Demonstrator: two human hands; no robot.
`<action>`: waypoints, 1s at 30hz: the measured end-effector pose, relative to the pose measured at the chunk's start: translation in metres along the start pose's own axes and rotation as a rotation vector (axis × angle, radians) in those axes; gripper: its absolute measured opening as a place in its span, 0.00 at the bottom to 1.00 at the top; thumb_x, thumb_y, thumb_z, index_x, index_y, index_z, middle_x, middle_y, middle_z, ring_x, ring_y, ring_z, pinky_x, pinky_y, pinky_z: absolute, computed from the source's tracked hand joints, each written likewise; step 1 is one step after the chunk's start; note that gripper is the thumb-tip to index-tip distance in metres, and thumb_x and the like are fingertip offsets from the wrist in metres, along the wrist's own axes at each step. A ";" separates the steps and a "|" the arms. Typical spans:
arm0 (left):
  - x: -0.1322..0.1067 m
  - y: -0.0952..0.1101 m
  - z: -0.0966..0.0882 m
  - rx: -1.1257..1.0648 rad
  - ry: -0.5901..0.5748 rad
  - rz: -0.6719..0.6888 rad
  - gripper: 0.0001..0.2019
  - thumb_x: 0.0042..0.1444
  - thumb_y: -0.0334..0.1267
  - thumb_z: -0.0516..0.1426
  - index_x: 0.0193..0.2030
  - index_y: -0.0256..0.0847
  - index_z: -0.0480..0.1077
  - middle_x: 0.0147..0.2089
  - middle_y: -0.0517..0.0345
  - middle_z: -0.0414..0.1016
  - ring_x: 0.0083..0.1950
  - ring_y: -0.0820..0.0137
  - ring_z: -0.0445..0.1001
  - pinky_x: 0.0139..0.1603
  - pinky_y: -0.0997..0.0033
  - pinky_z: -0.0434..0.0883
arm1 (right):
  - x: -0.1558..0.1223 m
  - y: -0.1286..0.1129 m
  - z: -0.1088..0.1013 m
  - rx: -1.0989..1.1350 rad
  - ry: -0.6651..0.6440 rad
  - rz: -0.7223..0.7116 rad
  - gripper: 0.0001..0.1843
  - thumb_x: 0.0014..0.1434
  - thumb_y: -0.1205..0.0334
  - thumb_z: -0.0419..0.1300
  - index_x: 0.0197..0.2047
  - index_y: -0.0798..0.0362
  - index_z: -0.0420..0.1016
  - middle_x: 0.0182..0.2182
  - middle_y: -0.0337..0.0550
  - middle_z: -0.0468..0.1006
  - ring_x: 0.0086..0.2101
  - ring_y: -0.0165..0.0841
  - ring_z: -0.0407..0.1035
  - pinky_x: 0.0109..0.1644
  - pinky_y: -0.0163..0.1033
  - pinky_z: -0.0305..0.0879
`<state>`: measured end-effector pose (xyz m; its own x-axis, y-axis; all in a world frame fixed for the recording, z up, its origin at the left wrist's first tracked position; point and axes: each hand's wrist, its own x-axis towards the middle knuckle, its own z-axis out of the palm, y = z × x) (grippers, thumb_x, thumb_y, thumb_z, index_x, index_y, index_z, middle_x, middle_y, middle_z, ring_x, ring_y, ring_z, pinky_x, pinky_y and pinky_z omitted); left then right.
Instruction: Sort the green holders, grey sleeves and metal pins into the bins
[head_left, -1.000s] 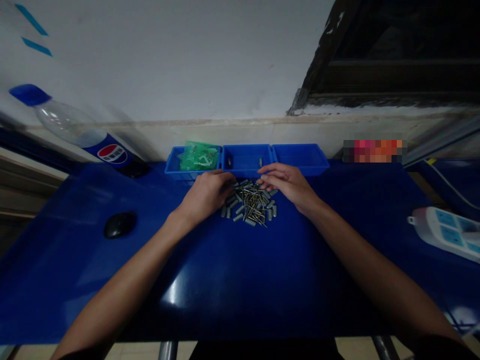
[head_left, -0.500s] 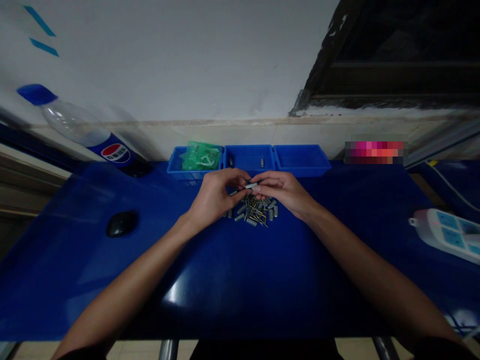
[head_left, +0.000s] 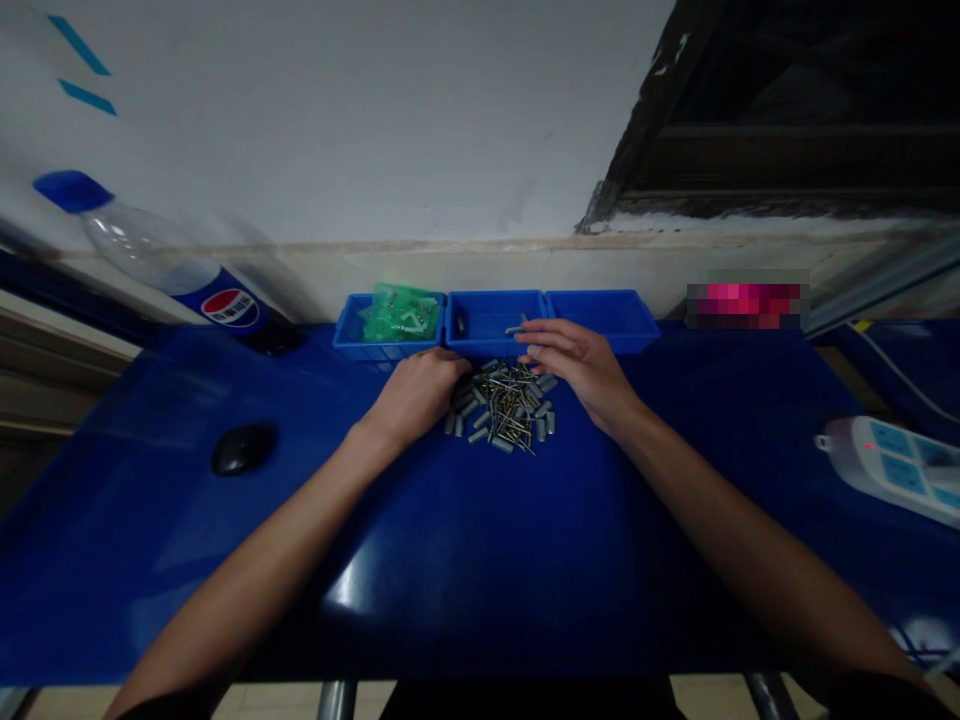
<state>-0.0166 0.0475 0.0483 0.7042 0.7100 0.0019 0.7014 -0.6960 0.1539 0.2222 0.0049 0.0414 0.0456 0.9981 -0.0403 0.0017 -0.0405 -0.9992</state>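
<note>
My right hand [head_left: 574,362] is raised at the front edge of the middle blue bin [head_left: 491,342]. A small grey cylinder [head_left: 514,330] sits at its fingertips, and the thumb is a little lower. My left hand [head_left: 421,392] rests at the left edge of a pile of screws [head_left: 514,405], its fingers curled down and their tips hidden. Several grey cylinders [head_left: 503,446] lie in and around the pile. Inside the middle bin stand two small grey pieces, one at the left and one partly behind my right fingers.
A green bag [head_left: 403,313] fills the left bin [head_left: 351,328]; the right bin [head_left: 637,325] adjoins the middle one. On the blue table [head_left: 480,580] are a cola bottle [head_left: 232,300] and a black mouse [head_left: 242,450] at left, and a white power strip [head_left: 885,465] at right.
My hands have parted. The right has moved up and forward to the middle bin with a grey cylinder; the left has dropped to the pile and curled its fingers.
</note>
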 end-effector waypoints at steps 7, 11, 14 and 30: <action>0.001 -0.003 0.005 0.039 0.010 -0.035 0.14 0.65 0.23 0.53 0.44 0.33 0.80 0.45 0.43 0.81 0.48 0.56 0.81 0.48 0.59 0.79 | 0.000 0.002 0.000 -0.008 -0.009 0.008 0.14 0.57 0.59 0.70 0.48 0.48 0.82 0.49 0.47 0.87 0.42 0.42 0.82 0.49 0.51 0.77; 0.000 0.000 0.005 -0.053 0.063 -0.049 0.17 0.59 0.20 0.53 0.48 0.33 0.80 0.47 0.42 0.81 0.45 0.58 0.81 0.45 0.60 0.79 | 0.000 0.001 0.000 -0.018 -0.008 0.010 0.14 0.57 0.58 0.70 0.47 0.47 0.82 0.50 0.48 0.86 0.42 0.41 0.82 0.49 0.50 0.77; -0.001 0.002 0.003 -0.230 0.198 -0.031 0.16 0.56 0.21 0.56 0.47 0.35 0.80 0.45 0.47 0.82 0.43 0.61 0.81 0.47 0.60 0.80 | 0.000 0.001 -0.001 -0.026 -0.019 0.020 0.12 0.56 0.57 0.70 0.44 0.48 0.82 0.45 0.47 0.87 0.40 0.41 0.81 0.46 0.49 0.76; -0.002 0.019 -0.005 -0.826 0.385 0.035 0.09 0.59 0.36 0.64 0.45 0.38 0.73 0.45 0.52 0.78 0.46 0.68 0.81 0.49 0.66 0.84 | -0.007 0.005 0.005 -0.004 -0.265 0.077 0.13 0.55 0.54 0.73 0.43 0.49 0.85 0.34 0.44 0.86 0.33 0.35 0.78 0.45 0.47 0.75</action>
<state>-0.0058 0.0334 0.0556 0.5337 0.7801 0.3265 0.2736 -0.5246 0.8062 0.2168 -0.0019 0.0362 -0.2172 0.9692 -0.1164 0.0125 -0.1165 -0.9931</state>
